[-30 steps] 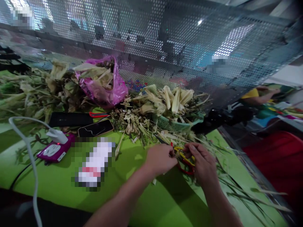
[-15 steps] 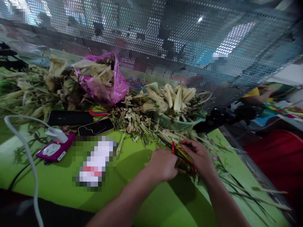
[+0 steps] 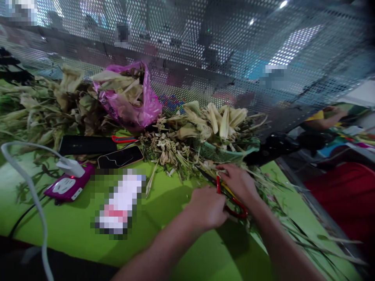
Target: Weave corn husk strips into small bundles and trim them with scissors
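My left hand [image 3: 207,207] is curled closed, back of the hand upward, beside a pair of red-handled scissors [image 3: 241,212]. What its fingers hold, if anything, is hidden. Just past it, my right hand [image 3: 238,180] reaches over the scissors with bent fingers drawn together at the plant scraps; I cannot make out what is between them. The scissors' dark blades point to the far left, and yellow shows inside the handle. Behind the hands a green basket [image 3: 249,150] holds pale dried husks [image 3: 225,123]. Small dried flower-like pieces [image 3: 170,152] lie left of it.
A pink plastic bag [image 3: 149,111] of husks stands behind two dark phones [image 3: 88,145] [image 3: 120,157]. A purple power strip [image 3: 68,187] with a white charger is at left. Perforated metal panel [image 3: 181,47] backs the green table [image 3: 111,249]. Long stems [image 3: 316,246] lie at right.
My right hand has moved slightly up and left over the scissors, its fingertips closer to the scraps. My left hand stays closed beside the scissors. The view has shifted a little.
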Action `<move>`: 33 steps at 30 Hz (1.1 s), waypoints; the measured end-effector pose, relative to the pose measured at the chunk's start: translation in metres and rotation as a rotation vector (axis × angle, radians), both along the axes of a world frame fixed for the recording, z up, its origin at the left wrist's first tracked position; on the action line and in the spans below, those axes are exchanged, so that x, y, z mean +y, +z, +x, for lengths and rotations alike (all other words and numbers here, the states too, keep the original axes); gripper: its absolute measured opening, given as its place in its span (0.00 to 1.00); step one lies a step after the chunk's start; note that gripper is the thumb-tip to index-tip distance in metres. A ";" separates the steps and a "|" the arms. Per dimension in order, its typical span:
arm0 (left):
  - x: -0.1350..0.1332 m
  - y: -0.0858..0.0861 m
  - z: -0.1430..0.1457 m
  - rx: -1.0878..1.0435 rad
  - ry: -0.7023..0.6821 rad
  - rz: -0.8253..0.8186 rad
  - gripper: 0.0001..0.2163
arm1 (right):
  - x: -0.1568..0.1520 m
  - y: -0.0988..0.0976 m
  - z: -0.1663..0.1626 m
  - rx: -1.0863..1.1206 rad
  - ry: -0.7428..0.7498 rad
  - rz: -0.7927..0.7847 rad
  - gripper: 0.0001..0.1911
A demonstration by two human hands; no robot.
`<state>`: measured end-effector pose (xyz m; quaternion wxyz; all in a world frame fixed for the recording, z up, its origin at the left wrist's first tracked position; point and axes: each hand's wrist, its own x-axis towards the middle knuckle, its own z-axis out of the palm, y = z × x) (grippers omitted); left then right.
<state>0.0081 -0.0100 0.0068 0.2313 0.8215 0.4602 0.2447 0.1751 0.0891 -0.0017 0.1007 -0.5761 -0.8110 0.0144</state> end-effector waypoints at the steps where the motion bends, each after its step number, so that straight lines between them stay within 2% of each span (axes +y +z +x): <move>1: 0.000 -0.002 0.001 -0.015 0.007 0.017 0.08 | 0.001 -0.004 0.001 -0.030 -0.011 0.020 0.13; 5: 0.000 -0.004 0.002 0.007 0.001 0.048 0.08 | 0.002 -0.014 0.006 -0.056 -0.031 0.056 0.11; 9: -0.001 -0.004 0.002 0.014 0.011 0.062 0.09 | 0.002 -0.016 0.009 -0.032 -0.045 0.055 0.09; 17: 0.001 -0.003 0.001 -0.010 0.019 0.065 0.10 | -0.005 -0.005 0.001 0.113 -0.103 -0.011 0.07; 24: 0.001 0.002 -0.001 -0.072 0.046 -0.026 0.11 | -0.005 -0.003 0.004 0.333 -0.015 -0.014 0.11; 29: 0.002 0.006 -0.005 -0.075 0.052 -0.057 0.10 | -0.005 -0.002 0.004 0.404 -0.035 -0.013 0.14; 33: 0.005 0.008 -0.007 -0.067 0.102 -0.073 0.12 | -0.010 0.007 -0.001 0.514 -0.019 0.007 0.14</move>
